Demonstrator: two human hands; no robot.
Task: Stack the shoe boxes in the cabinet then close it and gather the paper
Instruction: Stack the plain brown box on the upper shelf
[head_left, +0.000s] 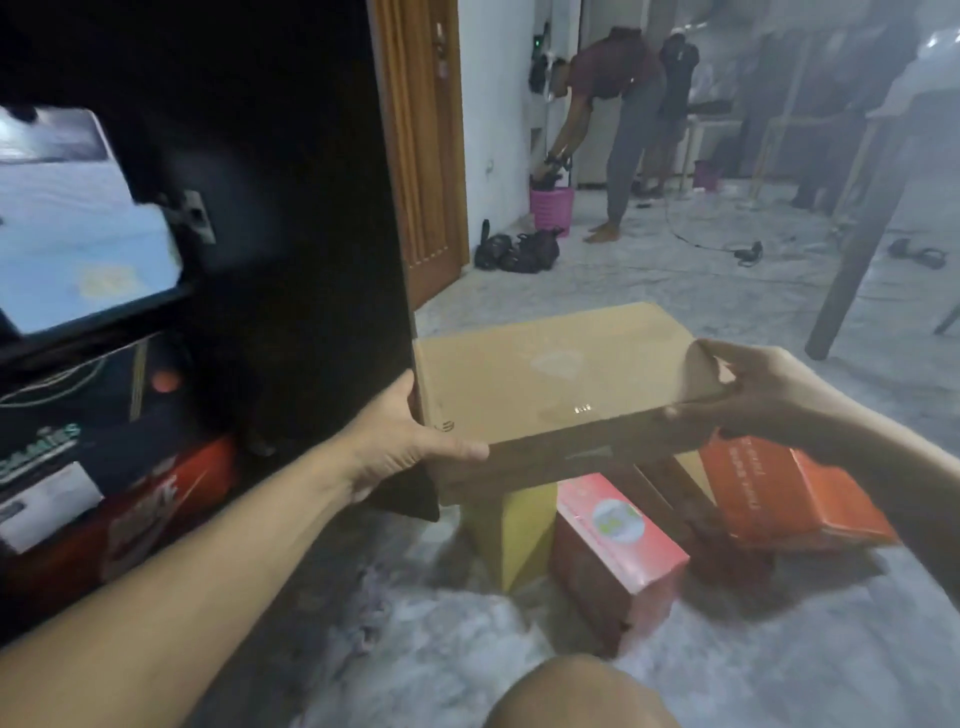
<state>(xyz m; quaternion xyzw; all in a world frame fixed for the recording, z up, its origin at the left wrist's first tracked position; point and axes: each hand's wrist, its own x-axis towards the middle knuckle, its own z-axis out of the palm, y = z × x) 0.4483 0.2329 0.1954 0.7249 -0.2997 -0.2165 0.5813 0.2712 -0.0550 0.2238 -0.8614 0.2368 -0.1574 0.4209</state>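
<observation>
Two hands hold the brown box (550, 384) at its ends: our left hand (410, 441) has the thumb along the near top edge and the fingers curled round the 9 o'clock end, and our right hand (769, 395) pinches the 3 o'clock end, thumb on top, fingers under. The box sits level in the air, just right of the open cabinet door (291, 208), above three boxes on the floor (467, 649).

For the step in hand, as we judge it: keep the box level, swing it toward 9 o'clock round the door's edge, and set it square on the stack inside the cabinet (104, 467). The red box (156, 514) low in the cabinet looks the likely base. We should mind the door edge, which lies touching or nearly touching the left fingers.

Below, at 5 o'clock, lie a yellow box (511, 535), a pink box (618, 556) and an orange box (795, 493), close together. The floor is pale and mottled. At 12 o'clock another person (618, 130) bends over a pink basket (553, 210) beside a wooden door (421, 156). We cannot find the paper.
</observation>
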